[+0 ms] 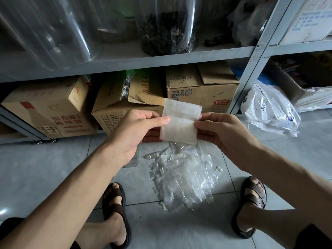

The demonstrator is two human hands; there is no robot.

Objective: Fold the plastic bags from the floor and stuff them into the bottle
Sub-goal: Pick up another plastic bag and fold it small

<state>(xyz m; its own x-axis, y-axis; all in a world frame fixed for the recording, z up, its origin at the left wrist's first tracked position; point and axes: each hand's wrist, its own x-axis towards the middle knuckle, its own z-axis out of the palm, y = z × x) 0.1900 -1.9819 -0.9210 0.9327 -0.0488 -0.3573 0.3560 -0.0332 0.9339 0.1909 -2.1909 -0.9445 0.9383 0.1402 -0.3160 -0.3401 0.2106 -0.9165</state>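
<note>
Spanning the upper half of the frame, a grey metal shelf rack (161, 60) carries large clear jars, one (168, 29) at top centre filled with dark dried matter. Pale floor tiles (45, 168) fill the lower half. Cardboard boxes (203, 90) sit side by side on the rack's bottom level across the middle. A heap of clear plastic bags (181, 178) lies on the floor at lower centre, between two feet in brown sandals (115, 209). A white printed carrier bag (269, 110) slumps on the floor at the right, against the rack's post. The left hand (133, 130) pinches the left edge of a folded plastic bag (179, 123) between thumb and fingers, and the right hand (221, 130) pinches its right edge likewise. That small translucent rectangle is held upright at frame centre, above the heap, with a crease across its middle.
</note>
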